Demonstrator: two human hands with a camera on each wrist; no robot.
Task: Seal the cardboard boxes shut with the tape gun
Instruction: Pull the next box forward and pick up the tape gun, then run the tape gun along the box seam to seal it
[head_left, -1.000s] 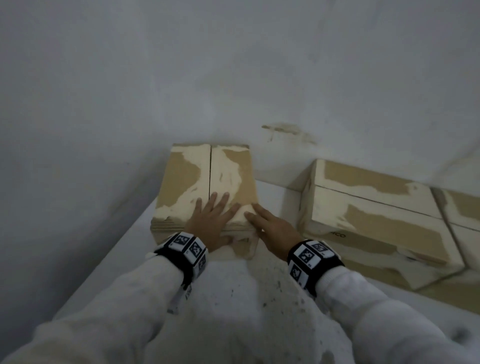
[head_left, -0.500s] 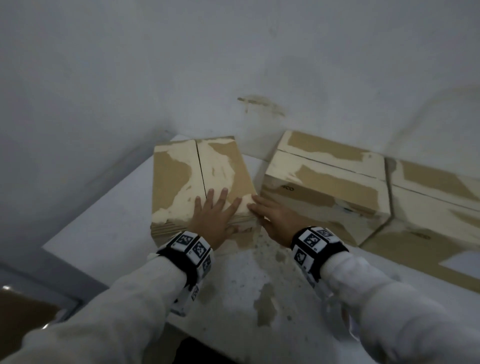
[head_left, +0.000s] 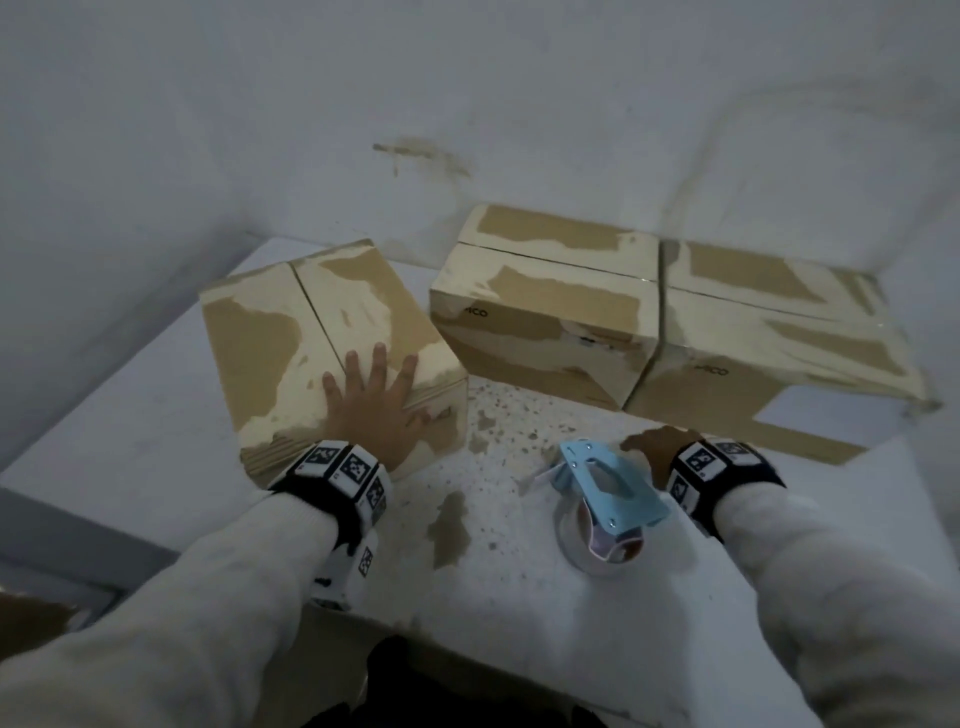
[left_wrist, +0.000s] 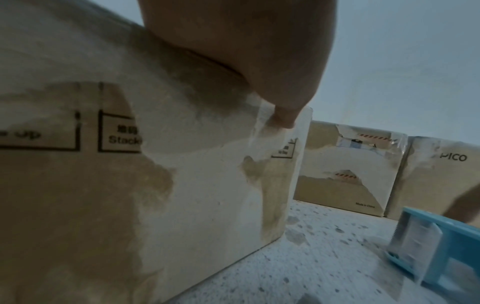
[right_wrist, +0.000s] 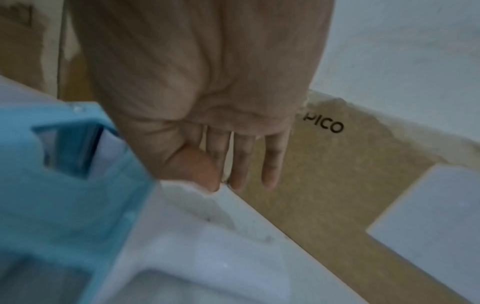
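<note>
Three worn brown cardboard boxes stand on the white table. My left hand (head_left: 371, 405) lies flat with spread fingers on the near end of the left box (head_left: 291, 332), by its closed centre seam; its thumb (left_wrist: 272, 82) hangs over the box's edge (left_wrist: 103, 185). A light blue tape gun (head_left: 608, 483) with a clear tape roll lies on the table in front of the other two boxes. My right hand (head_left: 649, 447) is just beyond it, partly hidden. Its fingers (right_wrist: 244, 160) point straight down beside the gun (right_wrist: 64, 185) and hold nothing.
The middle box (head_left: 545, 312) and right box (head_left: 769, 343) sit side by side against the white wall. The speckled tabletop (head_left: 493, 447) has a brown stain near its front edge. Another piece of cardboard (head_left: 31, 623) shows below the table at the left.
My right hand has left the left box and moved right and nearer, to beside the tape gun. The left hand stays flat on the box. The view has tilted down.
</note>
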